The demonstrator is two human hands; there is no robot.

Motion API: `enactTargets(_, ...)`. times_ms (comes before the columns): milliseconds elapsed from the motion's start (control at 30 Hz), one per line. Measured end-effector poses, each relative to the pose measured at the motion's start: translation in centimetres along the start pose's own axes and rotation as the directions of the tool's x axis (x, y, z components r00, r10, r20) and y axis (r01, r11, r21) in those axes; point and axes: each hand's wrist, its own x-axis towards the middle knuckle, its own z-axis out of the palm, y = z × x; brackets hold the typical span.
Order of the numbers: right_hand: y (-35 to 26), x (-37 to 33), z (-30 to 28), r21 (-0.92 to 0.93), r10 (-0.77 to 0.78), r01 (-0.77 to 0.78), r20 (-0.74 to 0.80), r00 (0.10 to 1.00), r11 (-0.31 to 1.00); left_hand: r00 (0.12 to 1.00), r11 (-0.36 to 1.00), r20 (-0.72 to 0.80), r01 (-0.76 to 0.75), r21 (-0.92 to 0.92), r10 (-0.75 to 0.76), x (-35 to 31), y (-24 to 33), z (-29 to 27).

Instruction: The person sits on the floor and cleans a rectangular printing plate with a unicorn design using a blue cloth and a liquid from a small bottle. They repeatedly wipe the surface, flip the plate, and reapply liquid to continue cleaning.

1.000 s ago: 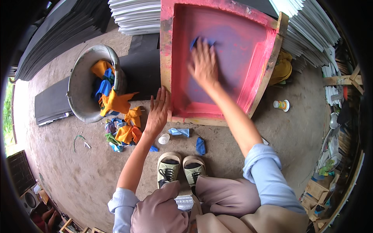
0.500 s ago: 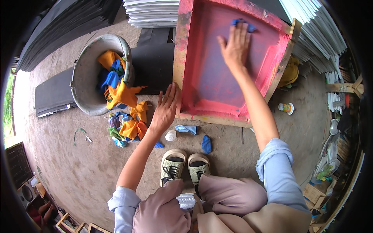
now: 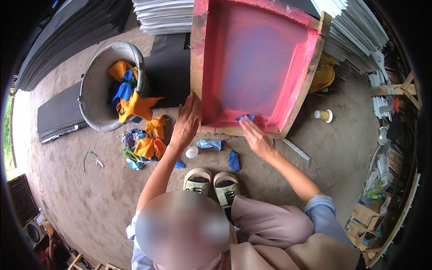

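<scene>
A silk-screen printing frame stained pink, with a wooden border, lies in front of me. My right hand reaches over its near edge, fingers pressing a small blue rag to the pink inner border of the mesh. Against the outer left side of the wood rests my left hand, its fingers stretched out and nothing in it. Near that hand are orange and mixed cloth scraps, a small whitish bottle or cup, and blue rags on the floor.
A grey bucket with orange and blue cloths stands at left, beside black sheets. Stacks of white sheets stand behind. At right lie a small cup, a flat pale strip and a yellow cloth.
My right hand has drawn the blue rag from the far part of the mesh down to its near edge. My left hand stays at the frame's side. The view has shifted slightly.
</scene>
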Motion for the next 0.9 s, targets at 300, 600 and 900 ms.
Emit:
enactTargets(300, 0.1, 2.3, -9.4, 0.259, 0.486, -0.414, -0.376, 0.788, 0.872, 0.984, 0.989, -0.124, 0.113, -0.093, -0.124, 0.8, -0.5, -2.7)
enactTargets(600, 12.0, 4.0, -8.8, 0.382, 0.774, -0.702, -0.499, 0.391, 0.601, 0.981, 0.929, -0.115, 0.108, -0.355, -0.158, 7.7, -3.0, 0.0)
enactTargets(900, 9.3, 1.0, -13.2, 0.464, 0.659, -0.485, -0.641, 0.395, 0.742, 0.975, 0.934, -0.146, 0.108, -0.341, -0.166, 5.6, 1.0, -1.5)
